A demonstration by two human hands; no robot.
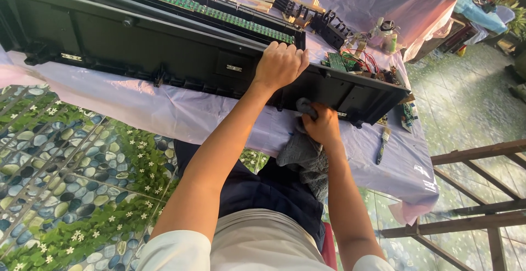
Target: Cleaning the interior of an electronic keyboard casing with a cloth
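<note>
A long black plastic keyboard casing (137,41) lies across the table, tipped up on its edge toward me. My left hand (280,65) grips its upper rim near the middle. My right hand (322,126) presses a grey cloth (307,158) against the casing's front face, low down; the rest of the cloth hangs toward my lap. A strip of green circuit board (192,5) runs along the inside of the casing behind the rim.
A pale pink plastic sheet (164,109) covers the table. Black key parts (329,27), a small green board with red wires (350,61) and a brush (382,145) lie at the right. A wooden frame (471,194) stands right of the table, patterned flooring left.
</note>
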